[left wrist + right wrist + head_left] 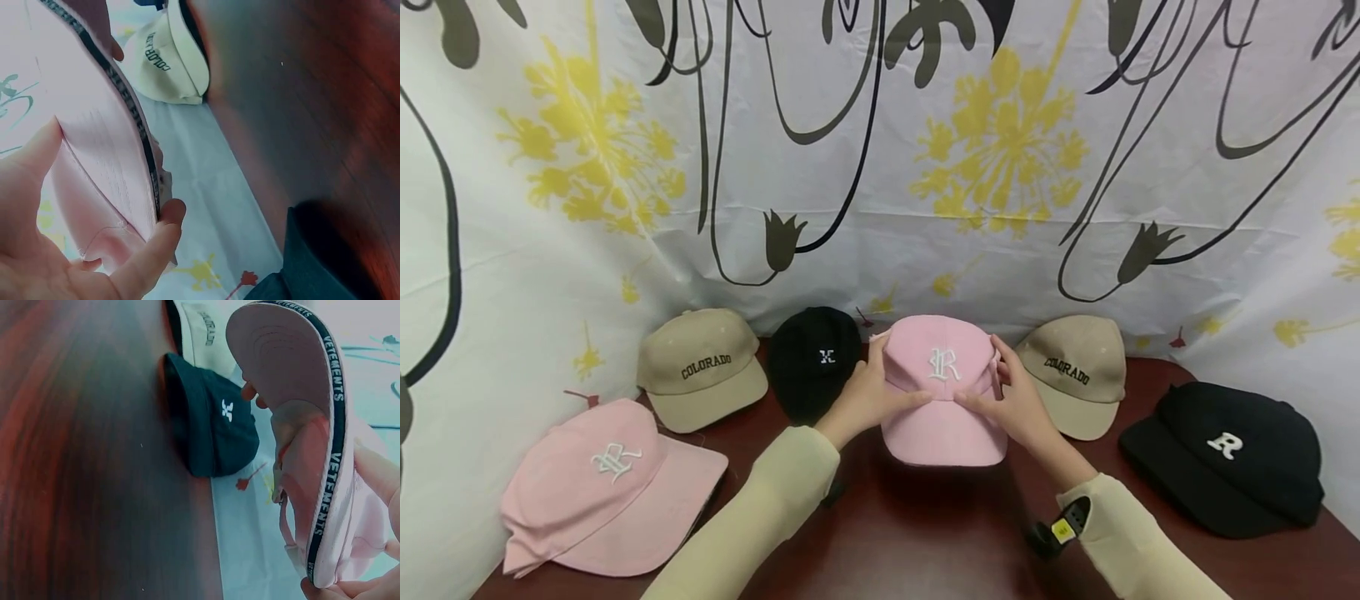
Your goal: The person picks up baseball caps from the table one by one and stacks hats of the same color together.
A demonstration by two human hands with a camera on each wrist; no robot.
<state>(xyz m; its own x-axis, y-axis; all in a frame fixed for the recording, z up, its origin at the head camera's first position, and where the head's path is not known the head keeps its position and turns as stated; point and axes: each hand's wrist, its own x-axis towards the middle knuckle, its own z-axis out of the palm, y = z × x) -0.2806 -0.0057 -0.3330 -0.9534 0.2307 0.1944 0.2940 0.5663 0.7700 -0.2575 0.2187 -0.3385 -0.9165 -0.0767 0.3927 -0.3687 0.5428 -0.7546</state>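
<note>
Person's L hand (867, 398) & R hand (1021, 404) grip pink cap (942, 433) by opp. sides, thumbs pointing inward across front, fingers wrapped round edges. Forearms (752, 508) reach fwd; cap's above worktop (887, 550), nr mid. of back edge.

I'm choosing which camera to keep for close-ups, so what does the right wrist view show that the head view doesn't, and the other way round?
Only the right wrist view shows the VETEMENTS band along the edge of the held pink cap and the underside of its brim.

Only the head view shows its R emblem, the other pink cap, the black R cap and the right-hand tan cap.

Both show the held cap, the right hand, the black cap with a small white emblem, the left-hand tan cap and the table.
</note>
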